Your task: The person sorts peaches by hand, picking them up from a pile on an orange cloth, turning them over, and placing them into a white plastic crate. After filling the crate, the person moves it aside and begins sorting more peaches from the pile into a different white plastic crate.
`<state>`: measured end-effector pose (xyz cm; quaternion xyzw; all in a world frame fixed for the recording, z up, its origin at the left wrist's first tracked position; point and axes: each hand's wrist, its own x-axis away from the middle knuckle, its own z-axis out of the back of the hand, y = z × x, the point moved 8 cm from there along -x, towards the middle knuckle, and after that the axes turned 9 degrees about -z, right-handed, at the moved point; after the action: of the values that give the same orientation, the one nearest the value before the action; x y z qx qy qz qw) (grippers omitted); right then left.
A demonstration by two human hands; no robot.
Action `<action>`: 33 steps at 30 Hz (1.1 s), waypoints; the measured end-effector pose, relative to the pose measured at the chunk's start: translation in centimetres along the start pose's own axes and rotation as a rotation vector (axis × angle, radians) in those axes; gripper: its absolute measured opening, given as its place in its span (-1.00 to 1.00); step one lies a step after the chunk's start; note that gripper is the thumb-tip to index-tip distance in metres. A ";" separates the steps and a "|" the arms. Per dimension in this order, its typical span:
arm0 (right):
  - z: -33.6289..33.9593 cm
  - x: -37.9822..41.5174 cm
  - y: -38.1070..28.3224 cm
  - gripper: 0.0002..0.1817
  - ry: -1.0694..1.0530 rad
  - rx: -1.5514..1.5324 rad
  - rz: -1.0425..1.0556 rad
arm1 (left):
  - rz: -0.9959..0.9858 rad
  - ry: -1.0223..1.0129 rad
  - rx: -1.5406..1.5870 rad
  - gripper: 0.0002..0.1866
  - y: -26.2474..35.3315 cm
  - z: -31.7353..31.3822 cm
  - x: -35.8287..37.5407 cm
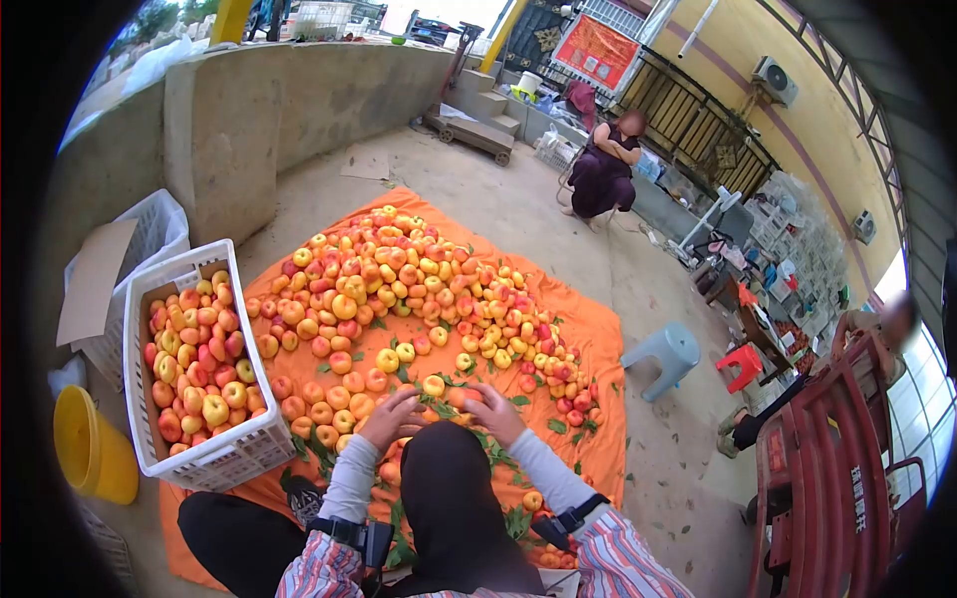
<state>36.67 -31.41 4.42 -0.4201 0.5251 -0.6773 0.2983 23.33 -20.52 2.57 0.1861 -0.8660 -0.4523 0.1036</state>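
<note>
Item: heap of red-and-yellow round fruit (399,289), spread on an orange ground cloth (598,339) over the concrete floor.
Right hand (495,411): fingers curled around one orange-red fruit (461,397) at the heap's near edge.
Left hand (391,417): fingers spread over the neighbouring fruit; whether it grips any cannot be told.
Left of the cloth: white slatted plastic crate (135,399), filled with like fruit.
Beyond: yellow plastic bucket (90,448); pale blue plastic stool (668,354); small red plastic stool (743,364); crouching person in dark purple (603,169).

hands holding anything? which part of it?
Right hand has its fingers over the top of a peach at the pile's near edge. Left hand rests on the pile; any grip cannot be told.
</note>
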 end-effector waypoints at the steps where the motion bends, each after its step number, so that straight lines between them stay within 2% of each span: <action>1: -1.4 -1.0 -0.6 -0.51 -0.021 0.167 0.109 | 0.015 -0.009 0.036 -0.53 -0.6 -0.3 0.0; 2: -2.5 -1.4 -1.2 -0.49 -0.037 0.331 0.217 | -0.036 -0.085 0.073 -0.52 -1.6 -0.3 -0.9; 5: -4.3 -1.7 -0.7 -0.49 -0.175 0.112 0.001 | -0.072 0.015 0.192 -0.54 -2.3 -0.1 -1.5; 6: -2.2 -2.6 1.6 -0.49 -0.064 0.038 0.043 | -0.086 0.023 0.243 -0.56 -2.7 0.3 -2.0; 7: 1.3 -3.1 4.1 -0.52 0.124 0.251 0.062 | -0.102 0.034 0.291 -0.55 -3.0 0.7 -2.1; 8: 2.9 -0.4 2.6 -0.55 0.299 0.520 0.142 | -0.121 0.074 0.341 -0.55 -2.8 1.0 -1.8; 9: 7.9 -1.1 9.4 -0.54 0.439 0.688 0.064 | -0.109 0.103 0.407 -0.54 -2.8 1.3 -1.7; 10: 8.7 2.4 9.0 -0.55 0.405 0.830 -0.257 | -0.106 0.076 0.454 -0.52 -3.1 1.6 -2.0; 11: 14.0 2.8 17.3 -0.59 0.315 0.975 -0.301 | -0.111 0.075 0.452 -0.48 -2.0 1.1 -1.3; 12: 14.5 4.9 21.1 -0.65 0.070 1.628 -0.058 | -0.123 0.022 0.520 -0.40 -4.4 3.0 -2.2; 13: 16.0 6.0 22.4 -0.57 0.132 0.872 -0.365 | -0.149 0.049 0.556 -0.36 -3.9 2.7 -2.1; 14: 17.2 7.7 23.2 -0.40 0.357 0.097 -0.507 | -0.122 0.051 0.505 -0.36 -4.0 2.4 -1.8; 18: 6.6 4.9 7.7 -0.45 0.242 0.011 -0.130 | -0.075 0.029 0.352 -0.37 -3.7 1.0 -1.5; 19: 4.3 3.7 4.9 -0.40 0.209 0.094 -0.008 | -0.073 0.001 0.313 -0.37 -4.1 0.8 -2.0; 21: -0.2 2.4 -0.2 -0.33 0.183 0.614 0.302 | -0.031 -0.048 0.202 -0.35 -4.7 0.1 -2.3; 23: -3.7 1.6 -2.8 -0.32 0.155 0.812 0.547 | 0.046 -0.099 0.049 -0.34 -4.4 -0.8 -2.1; 24: -4.0 0.9 -2.6 -0.34 0.168 0.812 0.549 | 0.074 -0.165 -0.198 -0.33 -4.6 -0.8 -2.2; 26: -3.8 0.6 -1.8 -0.38 0.203 0.816 0.551 | -0.081 -0.176 -0.248 -0.43 -4.8 -0.1 -2.4; 27: -1.9 0.5 0.2 -0.41 0.205 0.668 0.388 | -0.160 -0.186 -0.264 -0.46 -5.1 0.1 -2.4; 29: 2.7 2.2 5.4 -0.48 0.226 0.359 0.059 | 0.102 -0.164 0.187 -0.65 -7.3 1.4 -2.8; 30: 3.2 6.0 5.4 -0.56 0.122 0.114 -0.247 | -0.167 -0.293 -0.267 -0.68 -6.0 1.6 -2.7; 31: 4.8 10.2 6.5 -0.60 0.098 0.033 -0.296 | -0.452 -0.301 -0.730 -0.68 -4.7 1.9 -2.2; 33: 8.0 18.9 8.7 -0.63 0.061 -0.128 -0.398 | -0.496 -0.296 -1.058 -0.70 -5.4 3.9 -2.3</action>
<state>34.57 -53.41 1.60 -0.5129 0.4828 -0.7004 0.1152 25.32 -19.41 -4.10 0.2407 -0.4596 -0.8536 -0.0482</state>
